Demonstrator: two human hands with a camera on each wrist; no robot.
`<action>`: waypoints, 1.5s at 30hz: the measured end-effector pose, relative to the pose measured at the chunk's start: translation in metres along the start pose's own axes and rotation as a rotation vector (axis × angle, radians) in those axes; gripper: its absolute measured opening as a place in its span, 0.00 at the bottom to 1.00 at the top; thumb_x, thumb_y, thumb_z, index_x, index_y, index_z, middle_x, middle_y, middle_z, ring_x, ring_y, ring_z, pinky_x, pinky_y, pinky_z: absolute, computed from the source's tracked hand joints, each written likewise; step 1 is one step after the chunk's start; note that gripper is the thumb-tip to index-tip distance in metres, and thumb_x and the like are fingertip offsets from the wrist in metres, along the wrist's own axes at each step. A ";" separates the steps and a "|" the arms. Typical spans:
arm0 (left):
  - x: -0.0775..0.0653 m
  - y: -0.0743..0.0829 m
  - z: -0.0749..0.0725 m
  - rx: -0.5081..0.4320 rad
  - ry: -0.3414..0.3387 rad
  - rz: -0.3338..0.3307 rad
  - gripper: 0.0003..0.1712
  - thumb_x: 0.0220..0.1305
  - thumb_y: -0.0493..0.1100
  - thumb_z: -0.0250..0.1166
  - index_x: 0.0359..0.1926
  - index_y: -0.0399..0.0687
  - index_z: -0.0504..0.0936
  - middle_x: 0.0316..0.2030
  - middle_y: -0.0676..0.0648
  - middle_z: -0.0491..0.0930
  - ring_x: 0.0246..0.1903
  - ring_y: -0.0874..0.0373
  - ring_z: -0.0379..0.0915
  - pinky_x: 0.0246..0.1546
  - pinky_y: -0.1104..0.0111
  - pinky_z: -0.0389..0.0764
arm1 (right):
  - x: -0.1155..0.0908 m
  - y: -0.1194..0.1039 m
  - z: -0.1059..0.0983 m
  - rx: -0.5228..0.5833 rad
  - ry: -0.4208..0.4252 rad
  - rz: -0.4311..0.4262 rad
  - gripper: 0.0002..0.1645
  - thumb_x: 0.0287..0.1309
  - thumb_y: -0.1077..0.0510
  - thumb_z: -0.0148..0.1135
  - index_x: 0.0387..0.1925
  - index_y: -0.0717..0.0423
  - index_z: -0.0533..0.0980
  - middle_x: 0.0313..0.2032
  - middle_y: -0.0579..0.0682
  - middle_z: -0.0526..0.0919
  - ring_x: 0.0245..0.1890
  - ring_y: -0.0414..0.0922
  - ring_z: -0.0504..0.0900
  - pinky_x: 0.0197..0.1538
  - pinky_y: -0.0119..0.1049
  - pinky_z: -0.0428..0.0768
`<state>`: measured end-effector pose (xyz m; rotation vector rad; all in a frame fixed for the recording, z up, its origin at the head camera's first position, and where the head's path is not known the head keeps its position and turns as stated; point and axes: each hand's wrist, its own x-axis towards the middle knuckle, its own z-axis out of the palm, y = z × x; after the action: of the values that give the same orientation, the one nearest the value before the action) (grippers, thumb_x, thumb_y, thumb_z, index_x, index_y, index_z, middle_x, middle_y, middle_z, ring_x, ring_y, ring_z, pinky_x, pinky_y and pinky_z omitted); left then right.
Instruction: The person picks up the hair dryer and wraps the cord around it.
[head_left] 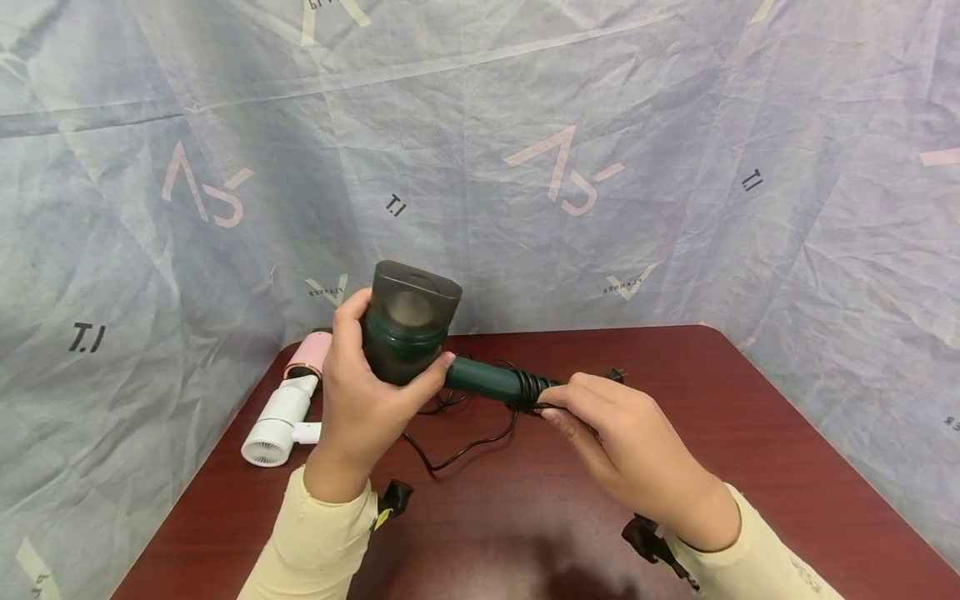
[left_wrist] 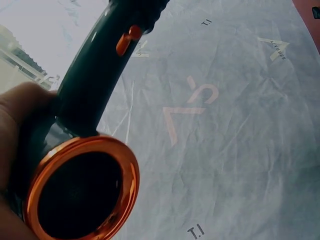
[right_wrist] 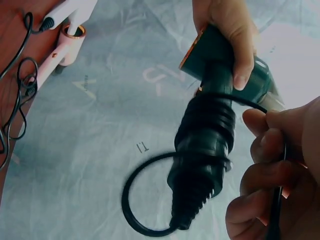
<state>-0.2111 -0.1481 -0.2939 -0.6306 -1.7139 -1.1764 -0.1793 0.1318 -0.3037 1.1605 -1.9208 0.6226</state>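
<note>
A dark green hair dryer [head_left: 483, 380] is held above the table, its smoky nozzle pointing up in the head view. My left hand [head_left: 367, 404] grips it around the barrel, with the thumb near the handle joint. An orange ring [left_wrist: 132, 175] circles the dryer's rear opening, and an orange switch [left_wrist: 128, 41] shows on the handle. Several turns of black power cord [right_wrist: 206, 120] wrap the lower handle, and one loose loop hangs by the cord's base. My right hand [head_left: 630, 442] pinches the cord beside the handle, and its fingers [right_wrist: 265, 175] curl around the trailing length.
On the table's left side lie a white hair dryer [head_left: 276, 427] and a pink hair dryer [head_left: 309, 354]. Black cable [head_left: 468, 452] runs loosely over the dark red table [head_left: 675, 400]. A plug [head_left: 616, 375] shows behind my right hand. Grey printed cloth [head_left: 465, 125] hangs around the table.
</note>
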 end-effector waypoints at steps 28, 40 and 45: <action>0.006 0.006 -0.008 -0.274 -0.224 0.151 0.51 0.38 0.38 0.85 0.66 0.34 0.72 0.48 0.42 0.85 0.47 0.54 0.82 0.55 0.67 0.80 | 0.001 0.010 -0.003 0.238 -0.047 -0.046 0.10 0.65 0.60 0.70 0.47 0.49 0.84 0.37 0.38 0.78 0.34 0.31 0.71 0.38 0.19 0.70; 0.007 0.013 -0.007 -0.474 -0.240 0.099 0.50 0.42 0.35 0.85 0.65 0.28 0.69 0.49 0.39 0.84 0.48 0.51 0.82 0.55 0.64 0.80 | -0.001 0.015 0.000 0.407 -0.130 -0.065 0.17 0.69 0.67 0.61 0.54 0.49 0.83 0.35 0.39 0.75 0.27 0.27 0.70 0.28 0.13 0.70; 0.006 0.013 -0.006 -0.519 -0.228 0.085 0.50 0.41 0.31 0.84 0.66 0.27 0.68 0.49 0.38 0.83 0.48 0.50 0.82 0.55 0.64 0.81 | -0.002 0.018 0.003 0.407 -0.152 -0.037 0.20 0.69 0.69 0.60 0.56 0.47 0.82 0.34 0.37 0.75 0.31 0.29 0.72 0.33 0.17 0.72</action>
<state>-0.2007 -0.1490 -0.2818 -1.1772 -1.5450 -1.5485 -0.1955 0.1387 -0.3075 1.5296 -1.9468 0.9599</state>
